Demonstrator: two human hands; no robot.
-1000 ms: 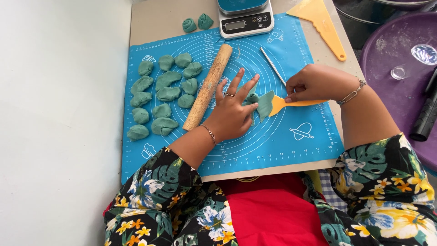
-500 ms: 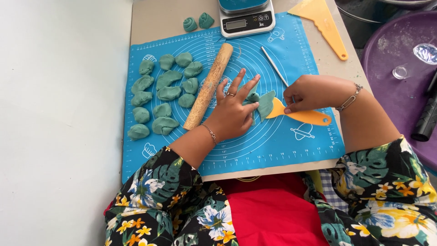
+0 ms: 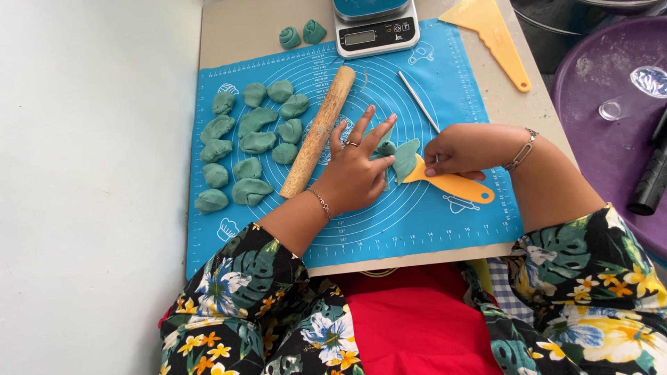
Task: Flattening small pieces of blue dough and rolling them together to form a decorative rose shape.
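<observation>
My left hand [image 3: 356,167] lies flat with fingers spread on a thin sheet of green dough [image 3: 399,158] on the blue silicone mat [image 3: 417,215]. My right hand [image 3: 458,149] grips a small orange plastic scraper [image 3: 455,185] whose blade is slid under the edge of that dough sheet. A wooden rolling pin [image 3: 318,130] lies diagonally just left of my left hand. Several green dough pieces [image 3: 250,146] sit in rows on the left part of the mat.
A digital kitchen scale [image 3: 374,28] stands at the mat's far edge, with two rolled green dough pieces [image 3: 303,33] beside it. A thin metal stick [image 3: 418,101] lies on the mat. A larger orange scraper [image 3: 490,31] rests far right, by a purple tub [image 3: 611,132].
My right hand has turned the small scraper so its handle points right and pushed the blade under the dough. My left hand stays pressed on the dough, fingers spread wider.
</observation>
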